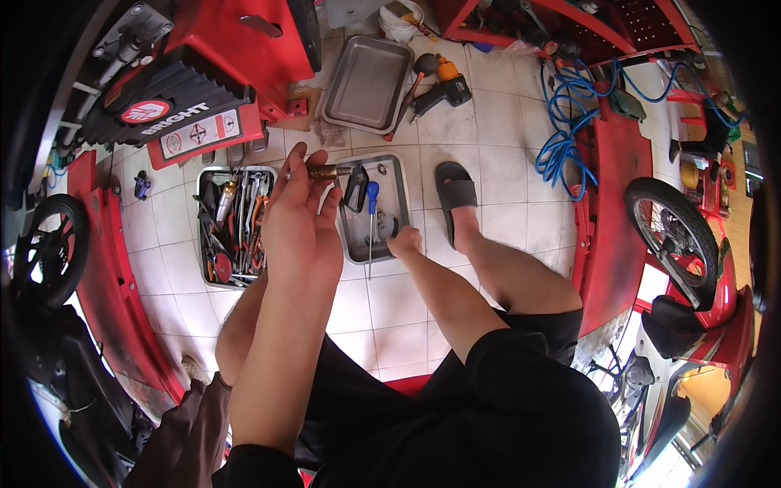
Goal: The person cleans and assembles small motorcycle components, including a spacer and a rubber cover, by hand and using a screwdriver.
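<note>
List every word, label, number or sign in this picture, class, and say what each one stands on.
Wording is not copied out here, only located.
Black ribbed panel: a line of pale lettering.
Same panel: a round red-and-white sign.
Red machine, lower edge: a white label with pictograms; any finer print is too small to read.

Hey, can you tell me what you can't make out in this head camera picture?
All in the head view:
- Whatever the right hand may hold: its own curled fingers hide it.
- Part of the brass-coloured cylindrical part: covered by the left hand.
- The tool tray's lower right corner: behind the left forearm.
- The small dark pieces in the metal parts tray: too small to identify.
</note>
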### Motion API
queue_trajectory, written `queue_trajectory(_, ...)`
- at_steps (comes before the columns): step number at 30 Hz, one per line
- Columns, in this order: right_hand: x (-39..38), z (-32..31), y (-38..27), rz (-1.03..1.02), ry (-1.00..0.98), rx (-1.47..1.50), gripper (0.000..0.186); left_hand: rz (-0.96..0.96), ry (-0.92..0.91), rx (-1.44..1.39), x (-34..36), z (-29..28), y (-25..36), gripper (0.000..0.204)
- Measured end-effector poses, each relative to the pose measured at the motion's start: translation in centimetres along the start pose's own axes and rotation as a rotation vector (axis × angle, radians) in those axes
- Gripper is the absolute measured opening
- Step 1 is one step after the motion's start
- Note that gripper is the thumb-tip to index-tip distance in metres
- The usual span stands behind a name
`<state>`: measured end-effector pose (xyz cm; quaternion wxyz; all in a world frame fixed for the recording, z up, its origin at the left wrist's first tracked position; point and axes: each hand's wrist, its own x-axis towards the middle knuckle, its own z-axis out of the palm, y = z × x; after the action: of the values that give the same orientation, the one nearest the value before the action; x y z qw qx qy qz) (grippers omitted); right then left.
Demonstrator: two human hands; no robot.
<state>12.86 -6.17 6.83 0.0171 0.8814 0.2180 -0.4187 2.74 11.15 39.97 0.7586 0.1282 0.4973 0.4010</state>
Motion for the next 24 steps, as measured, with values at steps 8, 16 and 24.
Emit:
queue_trajectory(8, 1.3, 0.8, 0.2, -0.008, 0.011, 0.026, 0.037, -0.073, -0.006, 0.042, 0.9, -0.6, -1.2, 0.033)
queue_trajectory(16, 0.0, -7.0, -7.9, -0.309, -0.624, 1.616, 0.028, -0.054, 0.005, 0.140, 0.7, -0.3, -1.5, 0.035)
queue_trajectory(24, -10.8, -25.2, -17.7, -1.048, -0.654, 0.578, 0.029, 0.024, 0.140, 0.110, 1.0, -0.2, -0.1, 0.033)
